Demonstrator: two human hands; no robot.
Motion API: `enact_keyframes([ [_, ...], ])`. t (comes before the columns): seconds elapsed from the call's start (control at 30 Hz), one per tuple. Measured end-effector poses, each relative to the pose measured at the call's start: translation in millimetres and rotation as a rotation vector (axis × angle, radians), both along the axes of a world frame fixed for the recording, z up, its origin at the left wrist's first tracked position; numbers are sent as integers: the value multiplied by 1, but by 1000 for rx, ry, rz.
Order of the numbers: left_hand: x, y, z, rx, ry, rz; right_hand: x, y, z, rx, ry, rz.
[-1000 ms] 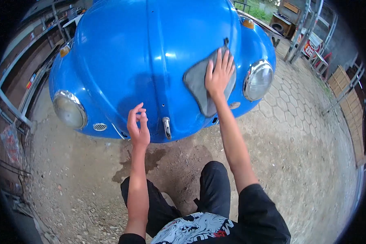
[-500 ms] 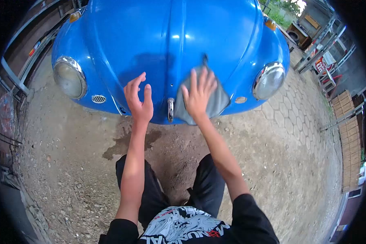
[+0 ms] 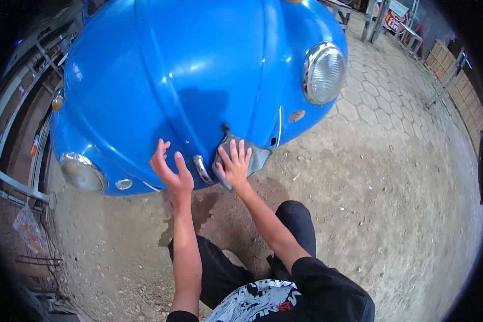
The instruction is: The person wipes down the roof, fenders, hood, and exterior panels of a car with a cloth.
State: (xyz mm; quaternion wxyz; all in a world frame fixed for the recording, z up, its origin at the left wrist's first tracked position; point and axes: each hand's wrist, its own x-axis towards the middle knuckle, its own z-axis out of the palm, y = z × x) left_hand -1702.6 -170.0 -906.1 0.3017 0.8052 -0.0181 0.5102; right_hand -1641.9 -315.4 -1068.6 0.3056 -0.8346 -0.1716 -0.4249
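Note:
The rounded blue hood point(image 3: 214, 64) of a car fills the upper middle of the view. A grey cloth point(image 3: 258, 159) lies over the hood's lower edge, just right of the chrome handle point(image 3: 202, 168). My right hand point(image 3: 235, 162) rests flat on this cloth with its fingers spread. Left of the handle, my left hand point(image 3: 172, 170) is raised near the hood's lower edge, fingers apart and curved, holding nothing. The cloth's dark tab point(image 3: 226, 129) points up the hood.
Round headlights sit at the right point(image 3: 325, 73) and lower left point(image 3: 83, 173) of the car. Metal racks point(image 3: 17, 185) stand at the left. Hexagonal paving point(image 3: 378, 96) and bare dirt ground point(image 3: 370, 214) lie to the right. A metal post point(image 3: 446, 80) stands at far right.
My right hand and the cloth have moved down the hood to its lower edge, beside the handle. The view has turned and shifted. My left hand stays raised and empty.

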Motion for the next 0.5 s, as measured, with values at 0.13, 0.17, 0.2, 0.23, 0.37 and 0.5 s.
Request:
enact_keyframes([
  [0.13, 17, -14, -10, 241, 13, 2, 0, -3, 6, 23, 66, -9],
  [0.17, 19, -17, -12, 268, 10, 21, 8, -6, 11, 28, 67, -35],
  [0.2, 20, -21, -15, 290, 14, 43, 15, -11, 16, 27, 75, -56],
  [0.23, 23, -22, -20, 263, 46, 32, 28, -23, 40, 30, 26, -80],
  [0.37, 37, -17, -26, 275, 40, -14, 99, -72, 178, 170, -70, -190],
  [0.5, 49, -18, -28, 284, 49, -13, 209, -118, 245, 339, -26, -128],
])
